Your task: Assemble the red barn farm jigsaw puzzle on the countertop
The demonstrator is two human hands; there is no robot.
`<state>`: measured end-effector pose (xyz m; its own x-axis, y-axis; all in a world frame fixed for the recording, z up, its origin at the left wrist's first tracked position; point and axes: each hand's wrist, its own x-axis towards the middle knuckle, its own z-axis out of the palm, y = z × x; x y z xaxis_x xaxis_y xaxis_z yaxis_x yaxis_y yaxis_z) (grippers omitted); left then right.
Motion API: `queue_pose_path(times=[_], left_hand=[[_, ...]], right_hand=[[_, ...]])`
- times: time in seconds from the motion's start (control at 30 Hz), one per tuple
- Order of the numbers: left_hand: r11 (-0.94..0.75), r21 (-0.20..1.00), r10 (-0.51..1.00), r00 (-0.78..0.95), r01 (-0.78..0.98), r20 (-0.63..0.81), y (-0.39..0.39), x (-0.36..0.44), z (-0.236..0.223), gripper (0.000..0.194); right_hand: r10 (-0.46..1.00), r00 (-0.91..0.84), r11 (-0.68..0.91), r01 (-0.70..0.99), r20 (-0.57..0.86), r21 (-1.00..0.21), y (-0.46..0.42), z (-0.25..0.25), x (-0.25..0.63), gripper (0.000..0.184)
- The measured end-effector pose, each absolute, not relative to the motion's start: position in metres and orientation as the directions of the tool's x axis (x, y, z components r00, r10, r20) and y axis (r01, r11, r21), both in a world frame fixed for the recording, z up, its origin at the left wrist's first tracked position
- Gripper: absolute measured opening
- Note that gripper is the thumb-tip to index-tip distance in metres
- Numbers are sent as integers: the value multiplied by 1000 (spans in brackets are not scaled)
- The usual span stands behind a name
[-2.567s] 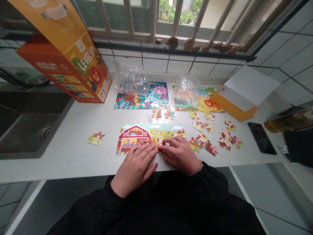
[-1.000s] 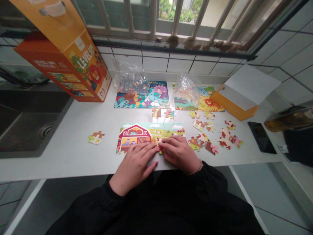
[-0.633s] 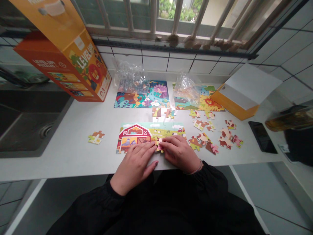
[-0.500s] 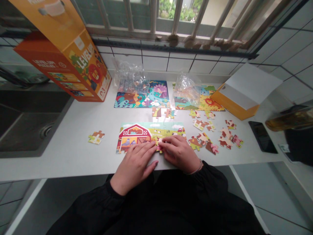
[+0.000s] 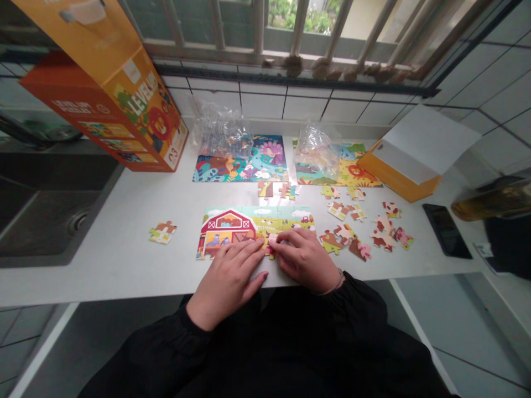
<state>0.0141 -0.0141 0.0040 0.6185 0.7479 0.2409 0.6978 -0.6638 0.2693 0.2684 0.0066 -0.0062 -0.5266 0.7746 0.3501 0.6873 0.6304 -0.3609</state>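
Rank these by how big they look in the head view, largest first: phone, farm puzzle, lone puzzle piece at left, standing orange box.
1. Standing orange box
2. Farm puzzle, partly covered by the hands
3. Phone
4. Lone puzzle piece

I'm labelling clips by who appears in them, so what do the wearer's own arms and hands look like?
Both arms are in loose, plain black long sleeves, gathered near the wrists. The left hand and right hand are ungloved; a thin bracelet circles the right wrist.

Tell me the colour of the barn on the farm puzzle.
The barn is red with white trim, best seen in the head view.
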Motion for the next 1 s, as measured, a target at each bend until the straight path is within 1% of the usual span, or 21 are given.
queue_pose_path(times=[0.13, 0.2, 0.3, 0.4, 0.47, 0.57, 0.63, 0.73, 0.83, 0.9, 1.0], left_hand=[[-673, 267, 740, 629, 690, 237, -14, 14, 4, 48], [-674, 270, 739, 632, 688, 236, -13, 14, 5, 49], [-676, 271, 737, 633, 686, 235, -13, 14, 6, 51], [-676, 273, 737, 634, 685, 234, -13, 14, 6, 48], [-673, 273, 739, 631, 687, 234, -13, 14, 6, 47], [-672, 272, 740, 627, 689, 242, -13, 14, 5, 47], [-675, 274, 738, 628, 686, 246, -13, 14, 4, 47], [-676, 280, 737, 628, 681, 252, -12, 14, 3, 47], [-673, 290, 739, 623, 680, 256, -12, 13, 2, 46], [-670, 297, 743, 619, 681, 255, -12, 13, 2, 45], [-666, 300, 746, 614, 684, 257, -12, 14, 2, 43]], right_hand=[[772, -536, 634, 686, 341, -357, 7, -8, 269, 30], [765, -533, 642, 675, 362, -363, 7, -9, 269, 31], [773, -449, 619, 686, 448, -382, 5, -7, 272, 32], [790, -328, 558, 735, 518, -386, -2, -5, 279, 29], [791, -312, 545, 751, 527, -374, -10, -6, 289, 26], [797, -318, 532, 772, 513, -347, -27, -11, 312, 27], [813, -277, 475, 825, 513, -308, -41, -14, 334, 28], [840, -171, 326, 917, 515, -228, -58, -14, 372, 29], [884, -106, 198, 967, 456, -159, -67, -10, 408, 34], [895, -89, 168, 975, 437, -144, -69, -8, 424, 39], [903, -79, 158, 975, 423, -154, -67, -9, 432, 45]])
